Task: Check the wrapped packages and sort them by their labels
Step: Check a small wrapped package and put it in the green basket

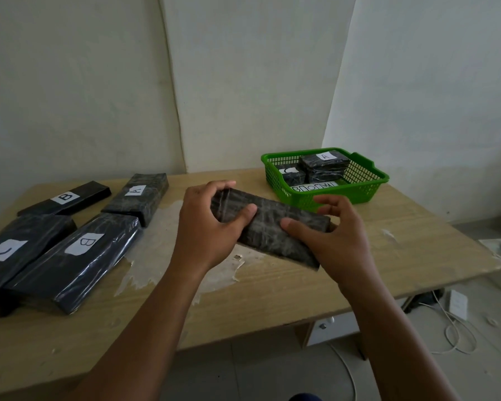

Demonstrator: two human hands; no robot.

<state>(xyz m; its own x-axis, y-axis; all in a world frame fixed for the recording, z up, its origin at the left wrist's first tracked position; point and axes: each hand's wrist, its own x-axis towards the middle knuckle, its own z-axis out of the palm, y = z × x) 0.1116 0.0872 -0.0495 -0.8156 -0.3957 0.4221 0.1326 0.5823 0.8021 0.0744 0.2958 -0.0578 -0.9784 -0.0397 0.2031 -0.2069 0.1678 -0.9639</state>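
I hold a long black wrapped package [275,227] over the middle of the wooden table [272,290]; no label shows on its upper face. My left hand [209,227] grips its far left end, thumb on top. My right hand [333,241] grips its near right end. On the left lie several labelled packages: a slim B [65,198], an A [136,196], a C [15,250] and a large B [78,256]. A green basket [365,186] at the back right holds a package marked A [324,166] and one marked C [291,173].
A white paper strip with writing [315,187] lies in the basket's front. Peeled patches mark the tabletop near the centre. White cables and an adapter [457,305] lie on the floor to the right. Walls stand close behind the table.
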